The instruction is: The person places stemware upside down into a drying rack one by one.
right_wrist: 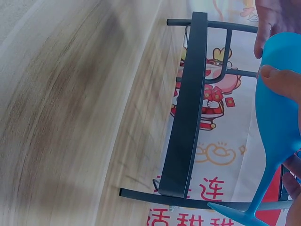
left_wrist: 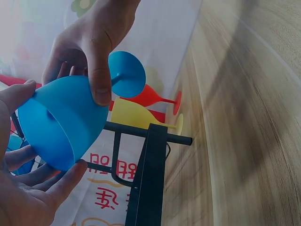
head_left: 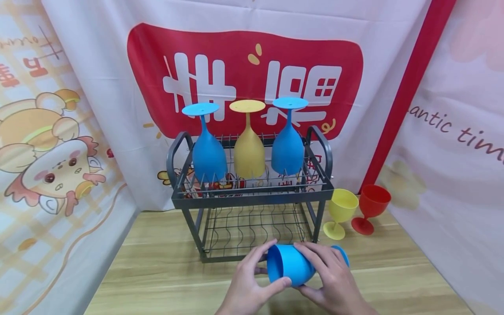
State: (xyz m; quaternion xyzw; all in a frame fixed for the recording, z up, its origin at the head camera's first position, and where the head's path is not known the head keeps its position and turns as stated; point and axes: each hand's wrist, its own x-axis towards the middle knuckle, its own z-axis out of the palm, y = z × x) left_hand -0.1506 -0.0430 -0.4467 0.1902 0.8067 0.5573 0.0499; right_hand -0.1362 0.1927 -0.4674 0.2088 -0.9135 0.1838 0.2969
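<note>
Blue goblet (head_left: 296,269): where is it?

Held on its side above the surface (head_left: 157,262), mouth toward nine o'clock, foot toward three. The left hand (head_left: 252,282) curves part-open fingers round its rim; the right hand (head_left: 332,276) grips the bowl between fingers and thumb.

Anything in the way?

Black rack (head_left: 252,201), just beyond, toward eleven o'clock. Toward one and two, a yellow cup (head_left: 342,208) and a red cup (head_left: 373,203) stand upright.

And higher?

Upside down on the rack: a yellow goblet (head_left: 249,155), a second blue goblet (head_left: 209,157) at its nine o'clock, a third blue goblet (head_left: 288,153) at its three. Behind hangs a white cloth (head_left: 102,48).
</note>
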